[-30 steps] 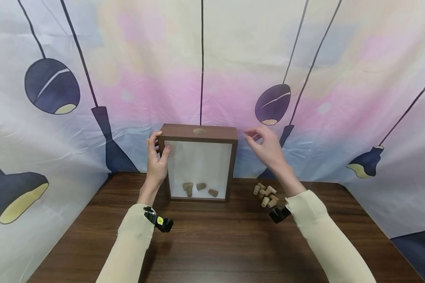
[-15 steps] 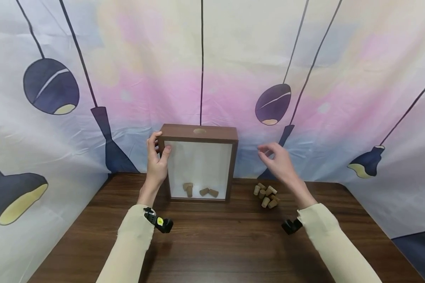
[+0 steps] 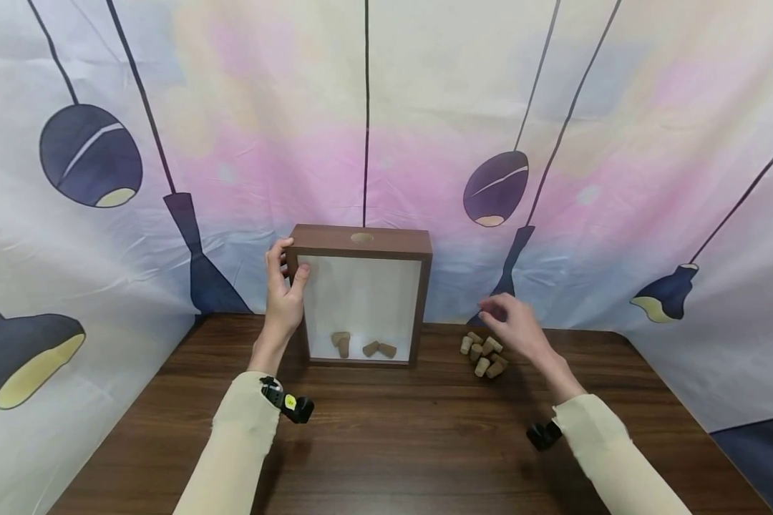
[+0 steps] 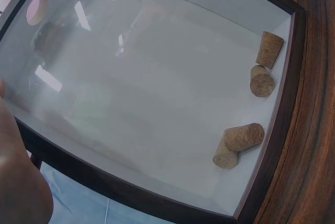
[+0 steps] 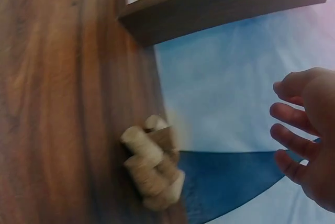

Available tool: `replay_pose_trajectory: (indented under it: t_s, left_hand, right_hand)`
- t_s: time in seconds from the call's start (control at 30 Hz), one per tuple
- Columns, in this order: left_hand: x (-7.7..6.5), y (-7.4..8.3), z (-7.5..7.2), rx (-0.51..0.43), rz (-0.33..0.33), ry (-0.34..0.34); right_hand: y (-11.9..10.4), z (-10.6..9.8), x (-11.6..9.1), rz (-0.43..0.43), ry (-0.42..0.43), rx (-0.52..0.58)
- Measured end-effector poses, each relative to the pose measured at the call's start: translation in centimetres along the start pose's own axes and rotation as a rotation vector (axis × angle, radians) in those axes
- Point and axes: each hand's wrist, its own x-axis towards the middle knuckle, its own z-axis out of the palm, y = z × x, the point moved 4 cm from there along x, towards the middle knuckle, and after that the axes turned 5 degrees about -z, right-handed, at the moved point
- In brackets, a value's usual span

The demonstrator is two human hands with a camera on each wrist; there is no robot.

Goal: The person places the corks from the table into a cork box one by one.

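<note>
The left grip (image 3: pixel 285 304) holds the side of a brown box (image 3: pixel 399 242) containing four corks (image 3: pixel 343 347), while the right grip (image 3: pixel 517 325), narrow and loosely curled, hangs near a cork pile (image 3: pixel 476 352).

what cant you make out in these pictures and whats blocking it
Back of the box: head view, hidden by its own front and top.
Exact count in the cork pile: head view, pieces overlap; right wrist view, blurred.
Most of the left grip: left wrist view, cut off by the left edge.
Part of the right grip: right wrist view, cut off by the right edge.
</note>
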Motion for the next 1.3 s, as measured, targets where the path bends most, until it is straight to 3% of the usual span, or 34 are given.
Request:
replay_pose_trajectory:
  t_s: [0.23, 0.6, 1.3]
  left_hand:
    - [0.0, 0.0, -0.1, 0.0, 0.004, -0.004]
    - [0.0, 0.0, 0.0, -0.003, -0.003, -0.004]
    - [0.0, 0.1, 0.0, 0.005, -0.002, -0.012]
  right_hand:
    - [1.8, 1.7, -1.5, 0.064, -0.062, 0.004]
    - [4.2, 3.6, -2.9, 0.094, -0.13, -0.002]
    - [5.6, 5.7, -3.7, 0.058, -0.18, -0.011]
